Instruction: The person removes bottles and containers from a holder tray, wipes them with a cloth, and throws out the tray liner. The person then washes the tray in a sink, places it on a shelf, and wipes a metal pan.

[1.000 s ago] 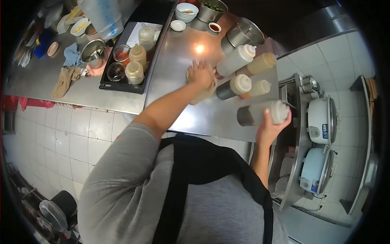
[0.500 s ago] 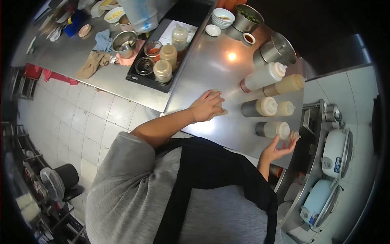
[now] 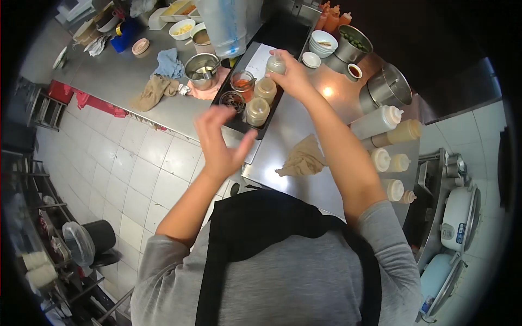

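1. The right hand is gripping a clear bottle at the black tray.
2. The left hand is hovering beside the tray, fingers spread.
3. A tan cloth is lying on the bench.

Tabletop: bare metal, grey and shiny
Light: warm glare mirrored on the tabletop
Floor: pale square tiles, off the tabletop's near left edge
Wall: white tiles, beyond its right edge

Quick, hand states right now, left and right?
Left hand: open, fingers spread and blurred, nothing visible in its grasp.
Right hand: closed around the clear bottle; how firmly cannot be told.
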